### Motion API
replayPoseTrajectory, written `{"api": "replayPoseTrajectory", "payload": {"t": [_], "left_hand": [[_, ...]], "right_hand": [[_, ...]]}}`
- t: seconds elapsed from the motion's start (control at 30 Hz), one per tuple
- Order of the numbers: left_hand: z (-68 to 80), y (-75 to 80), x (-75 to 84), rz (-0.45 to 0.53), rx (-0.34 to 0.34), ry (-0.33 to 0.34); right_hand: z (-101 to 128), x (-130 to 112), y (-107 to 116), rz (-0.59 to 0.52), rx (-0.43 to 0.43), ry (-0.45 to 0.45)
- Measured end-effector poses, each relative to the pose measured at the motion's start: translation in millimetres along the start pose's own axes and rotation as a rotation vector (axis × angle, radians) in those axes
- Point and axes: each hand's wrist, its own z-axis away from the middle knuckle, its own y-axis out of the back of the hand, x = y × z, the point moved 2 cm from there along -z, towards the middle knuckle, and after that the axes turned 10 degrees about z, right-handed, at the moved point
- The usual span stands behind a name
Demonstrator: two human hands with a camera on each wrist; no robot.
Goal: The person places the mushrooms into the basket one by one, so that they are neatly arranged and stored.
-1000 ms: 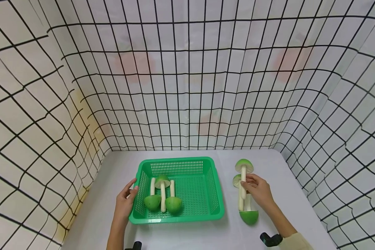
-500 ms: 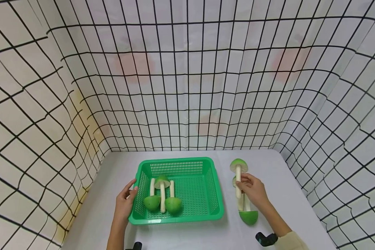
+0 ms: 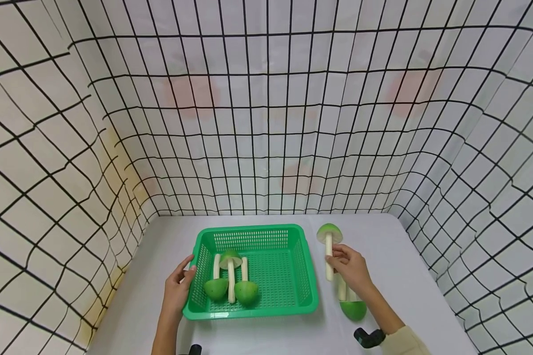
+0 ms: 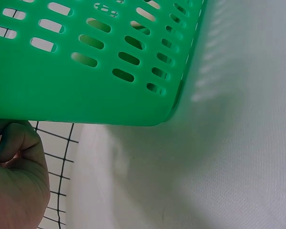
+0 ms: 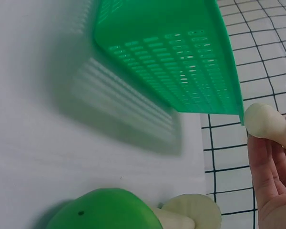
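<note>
My right hand [image 3: 352,268] pinches the pale stem of a toy mushroom [image 3: 329,256], its green cap pointing away from me. The mushroom is raised just right of the green basket [image 3: 313,291]. In the right wrist view, the rounded stem end [image 5: 262,121] shows beside the fingers, close to the basket rim. My left hand [image 3: 177,286] holds the basket's left rim, thumb and fingertips at the edge. Inside the basket, several similar mushrooms lie side by side on the left half, among them a middle mushroom [image 3: 231,281] with its cap turned the opposite way.
More mushrooms lie on the white table [image 3: 275,337] under my right hand, partly hidden by it; one green cap [image 3: 353,310] faces me. A black wire grid [image 3: 266,148] surrounds the table at the back and sides. A black wrist device [image 3: 369,338] is on my right wrist.
My right hand has lifted the mushroom off the others and carried it left toward the basket. The left hand and basket have stayed in place.
</note>
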Motion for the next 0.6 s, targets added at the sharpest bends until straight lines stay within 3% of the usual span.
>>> {"api": "replayPoseTrajectory", "payload": {"t": [0.23,0.6], "left_hand": [[12.7,-0.8,16.8,0.017,-0.018,-0.01],[14.0,-0.9,18.1,0.026,-0.022,-0.011]], "right_hand": [[-0.8,-5.6,-5.6,-0.024,0.007,0.007],[-0.1,-19.8,-19.6,-0.046,-0.015,0.029]]}}
